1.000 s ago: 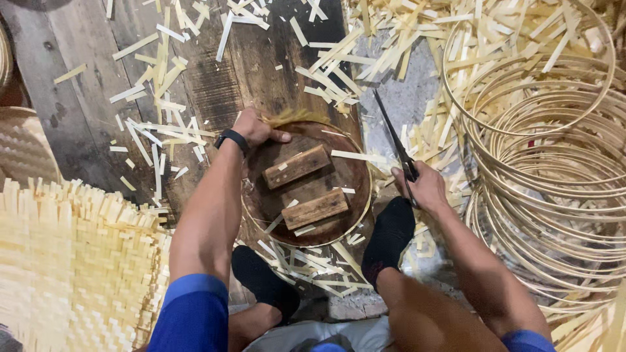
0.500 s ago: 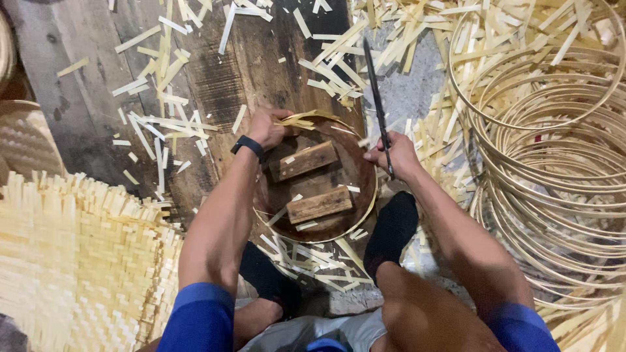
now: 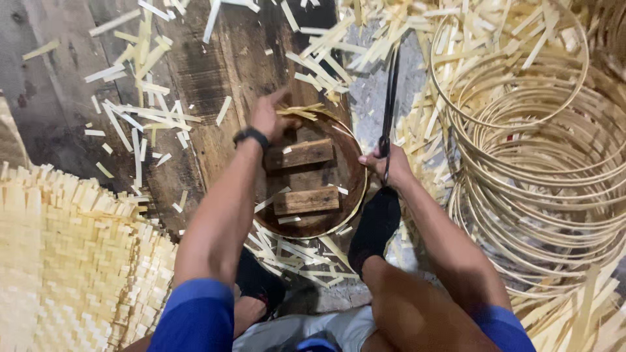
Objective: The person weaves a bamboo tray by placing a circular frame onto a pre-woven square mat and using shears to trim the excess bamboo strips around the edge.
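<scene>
Down on the floor, seen from the head camera, the person is sitting with a round brown wooden form [image 3: 349,189] between the feet, two wooden blocks [image 3: 298,154] lying across its top. The left hand [image 3: 268,117] is resting at the form's far-left rim, its fingers curled down onto a small bundle of bamboo strips [image 3: 301,112] and pressing it against the edge; a black wristband [image 3: 252,135] is sitting on that wrist. The right hand [image 3: 388,163] is hovering just beside the form's right rim, fingers wrapped tight around the handle of a long dark blade [image 3: 391,91] that is pointing away from the body, over grey ground. A black sock [image 3: 375,225] is touching the form's near-right edge. Stacked bamboo hoops [image 3: 541,169] are crowding the right side, close to the right forearm. A woven bamboo mat [image 3: 72,261] is filling the near left. Dark wooden planks [image 3: 195,78], strewn with cut strips, are leaving some room beyond the left hand.
</scene>
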